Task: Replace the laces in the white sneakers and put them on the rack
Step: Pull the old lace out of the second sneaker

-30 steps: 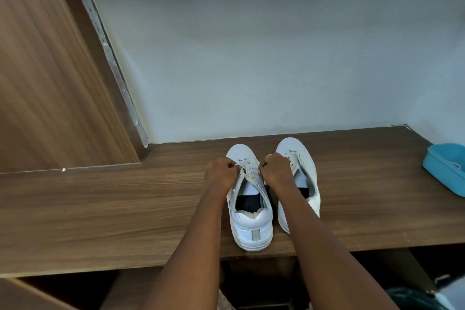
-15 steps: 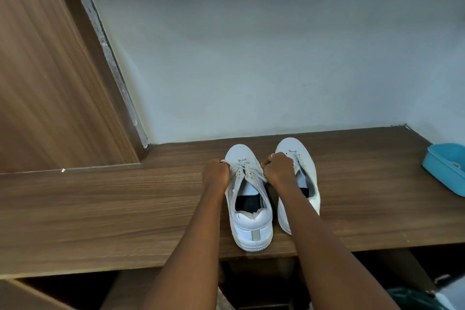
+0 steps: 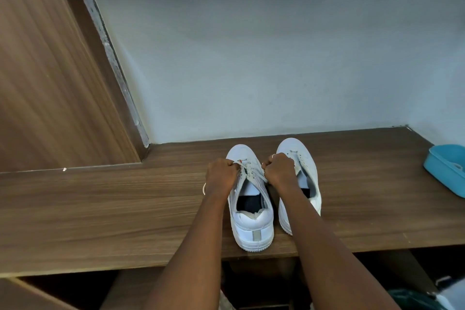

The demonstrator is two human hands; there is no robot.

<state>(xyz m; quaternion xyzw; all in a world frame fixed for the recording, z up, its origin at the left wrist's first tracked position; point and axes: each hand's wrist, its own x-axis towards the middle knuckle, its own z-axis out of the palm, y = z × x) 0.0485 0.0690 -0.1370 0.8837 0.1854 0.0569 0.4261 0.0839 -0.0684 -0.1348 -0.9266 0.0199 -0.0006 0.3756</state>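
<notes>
wall: plain pale wall (image 3: 276, 58) closed off the back of the nook, so nothing could slide off that way

shelf: wooden shelf (image 3: 100, 209) carried everything, and I'd guess it was just the workbench here, since I couldn't make out a rack

sneakers: the left sneaker (image 3: 251, 224) and right sneaker (image 3: 304, 163) stood side by side and nearly touching. Heels were at the front edge and toes toward the back edge, which put the eyelets facing the person, handy for lacing.

tub: a blue tub (image 3: 445, 171) sat well apart at the right edge, half out of view, not part of this as far as I could tell

left hand: the left hand (image 3: 220, 176) was balled in a fist, gripping one end of the lace on the left sneaker's outer side

right hand: the right hand (image 3: 278, 171) was also a fist, gripping the other end in the gap between the shoes. It hid part of the right sneaker, so I couldn't tell if that one was laced.

lace: the lace (image 3: 247, 171) ran taut between the fists across the top eyelets. Looked like snugging it down, so the left shoe seemed close to done.
</notes>
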